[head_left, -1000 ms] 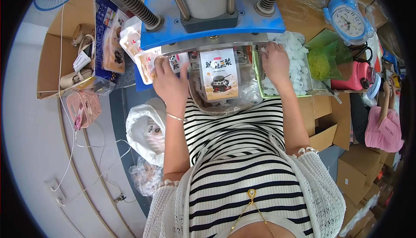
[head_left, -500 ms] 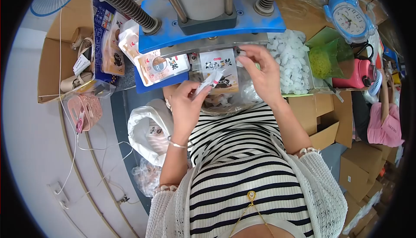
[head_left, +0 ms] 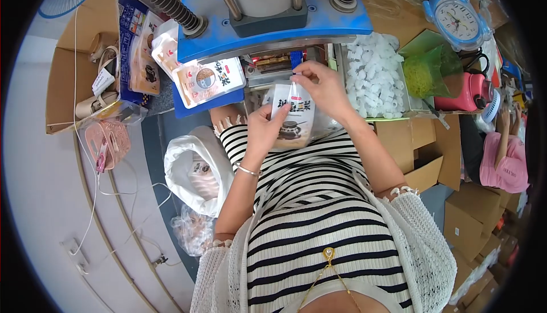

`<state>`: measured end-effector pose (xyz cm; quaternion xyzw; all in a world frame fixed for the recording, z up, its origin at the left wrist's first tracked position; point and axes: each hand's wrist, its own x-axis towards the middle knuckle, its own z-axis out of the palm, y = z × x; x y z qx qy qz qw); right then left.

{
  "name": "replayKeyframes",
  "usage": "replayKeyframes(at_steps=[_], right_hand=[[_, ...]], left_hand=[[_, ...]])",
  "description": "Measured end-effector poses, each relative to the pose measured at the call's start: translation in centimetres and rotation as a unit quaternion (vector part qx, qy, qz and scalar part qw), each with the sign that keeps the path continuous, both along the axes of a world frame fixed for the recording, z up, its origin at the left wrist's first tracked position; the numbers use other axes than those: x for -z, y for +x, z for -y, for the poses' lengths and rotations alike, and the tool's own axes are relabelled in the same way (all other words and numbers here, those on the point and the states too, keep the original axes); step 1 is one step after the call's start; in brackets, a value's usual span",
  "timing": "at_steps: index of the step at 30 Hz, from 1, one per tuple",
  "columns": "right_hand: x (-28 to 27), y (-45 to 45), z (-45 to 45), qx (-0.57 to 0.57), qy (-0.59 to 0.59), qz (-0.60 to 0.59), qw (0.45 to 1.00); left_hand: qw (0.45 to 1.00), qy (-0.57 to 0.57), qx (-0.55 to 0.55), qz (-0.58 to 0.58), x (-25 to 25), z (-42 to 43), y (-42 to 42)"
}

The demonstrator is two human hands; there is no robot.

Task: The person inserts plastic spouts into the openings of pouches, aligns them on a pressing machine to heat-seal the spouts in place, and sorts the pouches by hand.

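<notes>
A white and tan printed pouch (head_left: pixel 295 132) with dark lettering and a pot picture hangs upright in front of the press. My left hand (head_left: pixel 264 133) is closed on its left edge, the thumb lying across the printed front. At its top edge the fingertips of my right hand (head_left: pixel 327 89) are pinched together; whatever tiny part lies between them is hidden. Just beyond those fingers is a blue fitting (head_left: pixel 296 59) on the press bed. The blue press plate (head_left: pixel 273 34) with its steel rods stands over it.
White plastic spouts (head_left: pixel 373 79) fill a bin at right. Flat printed pouches (head_left: pixel 209 82) lie on a blue tray at left. A white sack (head_left: pixel 176 170) stands below them. An alarm clock (head_left: pixel 456 19) and a pink bottle (head_left: pixel 464 93) are at far right, near another person in pink.
The pouch is nearer my lap, and the press bed behind it now shows. My left hand has moved slightly right and down, from a small white folded piece to the pouch edge. My right hand has shifted left.
</notes>
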<state>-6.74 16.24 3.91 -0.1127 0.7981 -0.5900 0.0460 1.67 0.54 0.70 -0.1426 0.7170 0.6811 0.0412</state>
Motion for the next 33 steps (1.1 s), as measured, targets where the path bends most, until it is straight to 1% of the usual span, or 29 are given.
replayKeyframes(at_steps=[3, 6, 8, 9, 11, 13, 15, 19, 22, 23, 25, 26, 27, 29, 30, 31, 32, 33], right_hand=[[1.2, 0.0, 0.7, -0.003, -0.012, 0.005, 1.0], [1.3, 0.2, 0.4, 0.017, -0.067, 0.02, 0.997], [0.5, 0.0, -0.4, 0.015, -0.063, 0.026, 0.998], [-0.2, -0.3, -0.8, 0.012, -0.061, 0.032, 0.998], [-0.3, -0.4, -1.1, 0.009, -0.058, 0.037, 0.998], [1.1, -0.3, -0.6, 0.006, -0.027, 0.01, 1.0], [1.4, -0.3, 0.0, -0.002, -0.012, -0.005, 1.0], [1.4, 0.1, 0.2, 0.034, -0.033, 0.039, 0.998], [0.3, 0.1, -0.8, 0.016, 0.121, -0.101, 0.987], [0.2, 0.0, -1.3, 0.017, 0.122, -0.101, 0.987], [0.0, -0.2, -2.5, 0.07, 0.187, -0.189, 0.962], [0.0, -0.4, -3.2, 0.096, 0.217, -0.232, 0.943], [-0.1, -0.6, -4.0, 0.095, 0.217, -0.234, 0.943], [-0.4, -1.1, -5.7, 0.122, 0.361, -0.28, 0.881], [-0.4, -1.4, -6.0, 0.128, 0.364, -0.283, 0.878], [0.1, -1.6, -6.4, 0.119, 0.42, -0.271, 0.858], [0.8, -1.6, -6.8, 0.109, 0.476, -0.257, 0.834], [1.2, -1.8, -7.2, 0.097, 0.53, -0.241, 0.807]], left_hand=[[1.0, 0.021, 0.001, -0.014, -0.1, -0.1, -0.3], [0.999, 0.028, 0.02, -0.014, 0.7, 0.0, -0.5], [0.999, -0.005, 0.042, 0.004, 2.2, 1.2, -0.6], [0.998, -0.023, 0.053, 0.013, 2.1, 1.4, -0.7], [0.998, -0.005, 0.055, 0.01, 2.1, 0.9, -0.7], [0.998, 0.028, 0.05, 0.006, 2.1, 0.2, -0.4], [0.999, 0.026, 0.039, 0.002, 2.3, -0.3, -0.2], [0.999, 0.031, 0.027, -0.005, 2.1, -0.3, 0.0], [0.998, 0.055, 0.023, -0.01, 1.5, 0.4, -0.9], [0.999, 0.052, 0.003, -0.011, 1.8, 1.0, -1.9], [0.998, 0.044, -0.042, -0.012, 2.2, 2.0, -3.8], [0.998, 0.044, -0.045, -0.013, 2.4, 2.2, -4.2], [0.998, 0.051, -0.04, -0.014, 2.6, 2.3, -4.6], [0.997, 0.067, -0.025, -0.02, 2.5, 2.0, -5.5], [0.997, 0.069, -0.02, -0.024, 2.2, 2.1, -5.9], [0.999, -0.049, 0.012, -0.004, 1.5, 2.6, -6.0], [0.985, -0.165, 0.043, 0.016, 0.6, 3.3, -5.8], [0.957, -0.279, 0.072, 0.035, 0.0, 3.8, -5.6]])
